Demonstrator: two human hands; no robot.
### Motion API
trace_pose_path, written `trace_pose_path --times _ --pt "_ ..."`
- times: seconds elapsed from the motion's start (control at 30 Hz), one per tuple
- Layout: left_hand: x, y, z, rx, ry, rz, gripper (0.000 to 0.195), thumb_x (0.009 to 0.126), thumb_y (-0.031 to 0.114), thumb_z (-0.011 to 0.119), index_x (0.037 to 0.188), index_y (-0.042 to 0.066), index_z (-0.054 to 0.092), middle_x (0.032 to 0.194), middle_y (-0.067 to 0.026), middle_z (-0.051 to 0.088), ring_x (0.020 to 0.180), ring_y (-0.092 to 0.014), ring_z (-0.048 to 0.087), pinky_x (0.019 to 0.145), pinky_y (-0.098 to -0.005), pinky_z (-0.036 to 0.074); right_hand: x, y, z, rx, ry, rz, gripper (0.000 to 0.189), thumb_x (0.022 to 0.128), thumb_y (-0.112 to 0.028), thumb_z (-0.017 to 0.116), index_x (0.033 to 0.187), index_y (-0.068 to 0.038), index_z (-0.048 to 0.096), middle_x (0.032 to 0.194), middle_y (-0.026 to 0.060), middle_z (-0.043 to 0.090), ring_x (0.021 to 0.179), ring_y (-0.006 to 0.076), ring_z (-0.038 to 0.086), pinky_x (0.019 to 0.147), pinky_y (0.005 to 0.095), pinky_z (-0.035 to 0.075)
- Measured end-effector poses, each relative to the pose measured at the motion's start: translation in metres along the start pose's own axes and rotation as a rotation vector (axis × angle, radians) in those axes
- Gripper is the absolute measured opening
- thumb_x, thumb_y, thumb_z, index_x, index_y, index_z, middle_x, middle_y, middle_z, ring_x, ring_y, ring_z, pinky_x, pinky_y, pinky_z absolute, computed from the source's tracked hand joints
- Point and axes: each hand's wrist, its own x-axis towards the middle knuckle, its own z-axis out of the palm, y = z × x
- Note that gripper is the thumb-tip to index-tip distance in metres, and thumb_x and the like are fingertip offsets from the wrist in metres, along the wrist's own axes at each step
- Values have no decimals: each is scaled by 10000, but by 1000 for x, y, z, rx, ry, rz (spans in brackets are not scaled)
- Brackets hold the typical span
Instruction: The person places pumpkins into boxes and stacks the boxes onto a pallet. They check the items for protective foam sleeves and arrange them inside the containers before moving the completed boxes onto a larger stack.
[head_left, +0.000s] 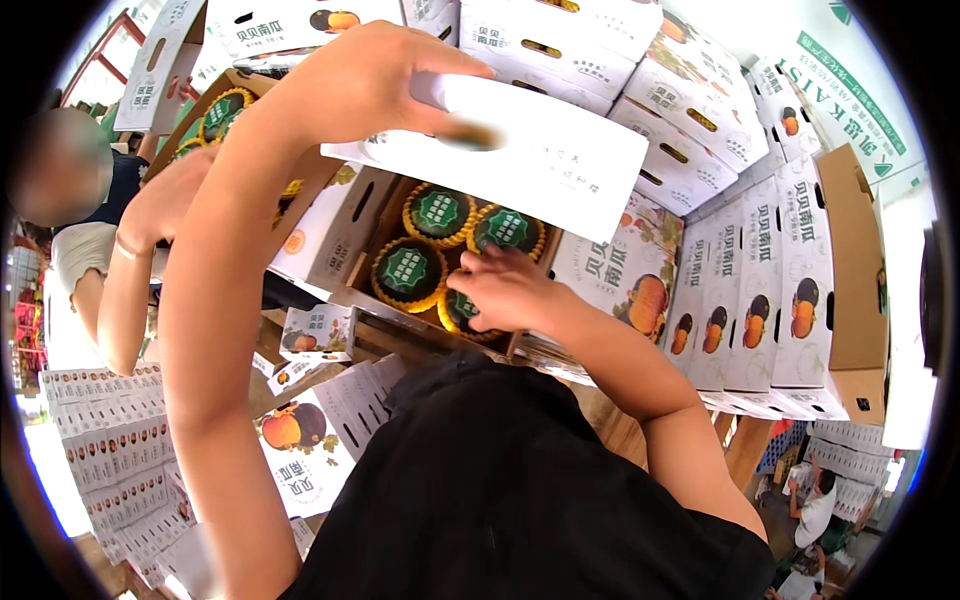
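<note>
In front of me an open cardboard carton (358, 279) holds several dark green squashes in yellow foam nets, each with a green printed label. My left hand (367, 86) grips the edge of a raised white carton lid (555, 161), which slants over the far side of the carton. My right hand (502, 289) reaches inside, its fingers against the near right squash (459, 306) and beside the far right squash (510, 229). Its fingertips are partly hidden, so a firm grip cannot be told. The near left squash (409, 274) and far left squash (435, 212) lie apart from the hand.
Stacked white cartons (555, 49) rise behind. A row of upright cartons (757, 300) stands at right, beside a flat printed carton (600, 274). At left, a co-worker's hand (176, 195) is near another open carton (196, 116) of squashes. Small cartons (319, 330) sit below left.
</note>
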Motion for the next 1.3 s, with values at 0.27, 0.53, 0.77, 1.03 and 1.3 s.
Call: trace_pose_path --times 0.27,0.53,0.77,1.03,1.3 --pt "0 1 1 -2 51 5 562 748 124 845 1297 166 731 983 -81 721 824 -235 642 769 -355 516 84 -33 12 77 137 -90 873 770 -265 834 1545 -168 444 1489 207 427 1308 418 463 1035 504 503" --pt "10 -3 0 -83 46 18 552 745 135 851 1284 143 731 995 -88 740 814 -229 635 759 -347 517 80 -3 -29 245 280 117 828 889 -271 761 1610 -165 367 1694 161 249 1547 344 280 1255 523 272" --pt "18 8 -5 -144 7 -55 544 735 103 834 1270 86 734 954 -104 752 725 -153 634 691 -292 513 99 20 -2 979 608 225 659 926 -204 724 1529 -94 480 1621 186 374 1486 315 376 1230 406 323" --pt "27 11 -13 -208 -103 -179 515 771 42 793 1281 63 722 968 -103 752 733 -126 648 690 -284 524 29 50 1 59 196 333 740 791 -252 846 1479 -224 575 1627 118 378 1476 345 369 1136 533 413" --pt "28 11 -15 -300 -67 -220 499 786 65 850 1265 23 718 1050 -95 765 888 -121 690 833 -284 548 18 62 -19 109 75 289 829 758 -336 890 1497 -190 544 1540 126 464 1419 359 431 1080 551 465"
